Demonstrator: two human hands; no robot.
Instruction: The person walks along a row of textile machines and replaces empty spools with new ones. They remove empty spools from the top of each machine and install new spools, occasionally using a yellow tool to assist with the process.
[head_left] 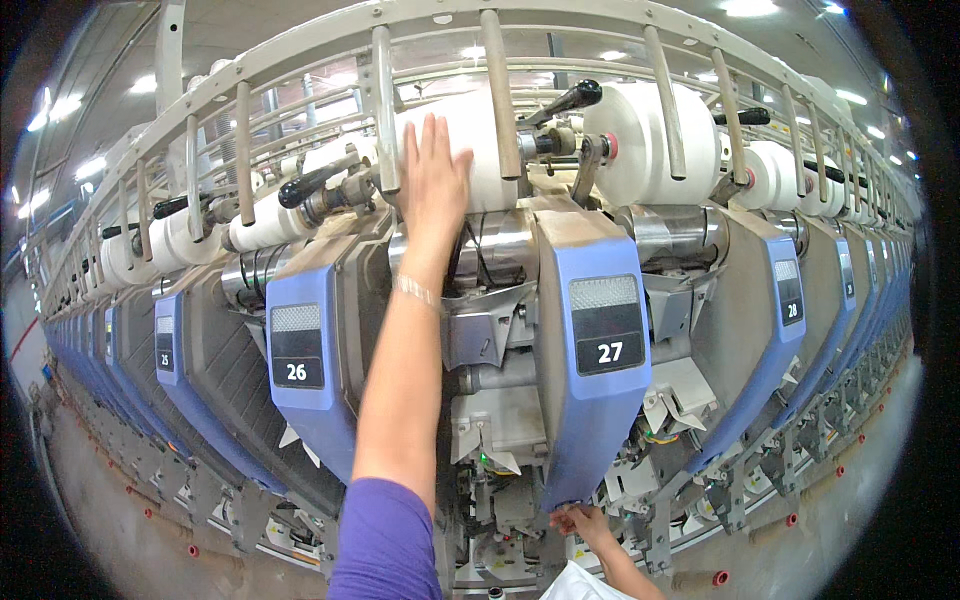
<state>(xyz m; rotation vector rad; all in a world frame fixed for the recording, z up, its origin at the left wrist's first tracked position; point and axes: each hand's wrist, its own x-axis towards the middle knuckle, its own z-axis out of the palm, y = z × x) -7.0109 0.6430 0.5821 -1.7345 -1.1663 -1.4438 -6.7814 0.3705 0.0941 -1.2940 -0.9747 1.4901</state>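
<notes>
My left hand (pixel 434 175) lies flat with its fingers stretched upward against a large white yarn package (pixel 487 150), which rests on a shiny metal drum (pixel 500 250) of a winding machine. A band circles that wrist, below which the purple sleeve starts. Lower down, my right hand (pixel 580 521) has its fingers curled at the bottom tip of a blue housing panel (pixel 595 430). Whatever those fingers grip or press is too small to make out. Between the two arms sit grey metal guides (pixel 480 335) and a small green light (pixel 484 458).
Another white yarn package (pixel 655 140) stands to the right, beside a black-handled lever (pixel 575 97). Metal rods hang from a curved rail (pixel 560 15) overhead. Similar blue-fronted units (pixel 305 350) run off to both sides. Red-ended tubes (pixel 720 578) jut out near the floor.
</notes>
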